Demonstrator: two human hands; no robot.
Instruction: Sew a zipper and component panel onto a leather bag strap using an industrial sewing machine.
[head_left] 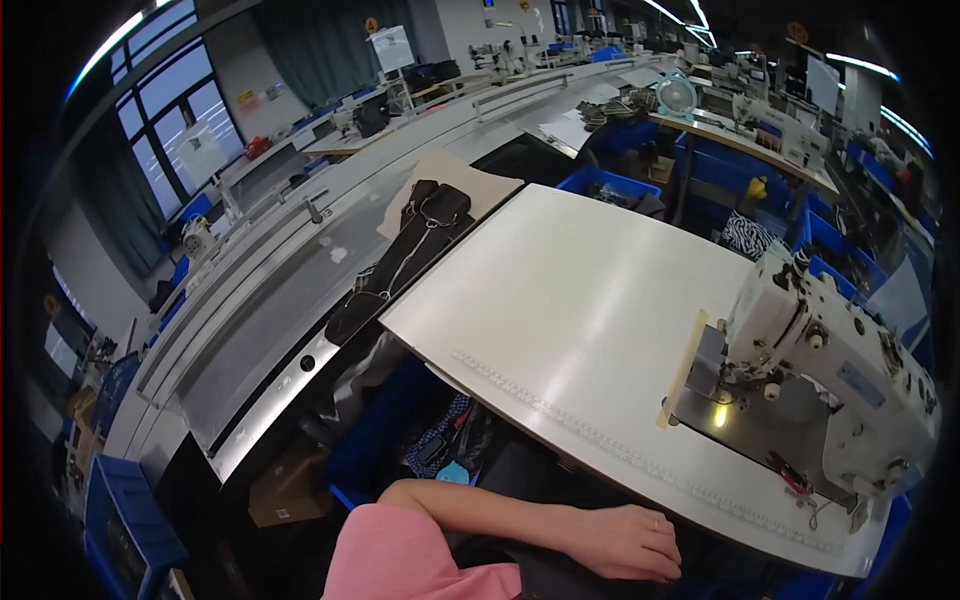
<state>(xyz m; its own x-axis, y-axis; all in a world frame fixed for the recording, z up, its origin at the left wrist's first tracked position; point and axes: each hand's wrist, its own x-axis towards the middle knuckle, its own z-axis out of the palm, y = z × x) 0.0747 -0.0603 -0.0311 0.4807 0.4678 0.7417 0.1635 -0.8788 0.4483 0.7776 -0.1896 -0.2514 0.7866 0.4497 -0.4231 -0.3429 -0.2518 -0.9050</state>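
Observation:
My left hand (pixel 625 541) rests over my dark-clad lap, just in front of the near edge of the white sewing table (pixel 560 290). Its back faces up and a ring shows on one finger. The fingers lie loosely bent, side by side, with nothing visible in them; the fingertips are partly hidden. My left forearm crosses from a pink sleeve (pixel 400 560) at the lower edge. My right hand is out of the picture. To the right stands a white sewing machine (pixel 835 370), its lamp lit above the metal plate. Small thread snips (pixel 793 478) lie by its base.
A ruler strip (pixel 600 440) runs along the table's near edge. Dark straps with metal rings (pixel 405 255) lie on the ledge beyond its left side. Blue bins (pixel 375 430) with goods stand below and around. A cardboard box (pixel 288 488) sits at lower left. Other sewing stations fill the background.

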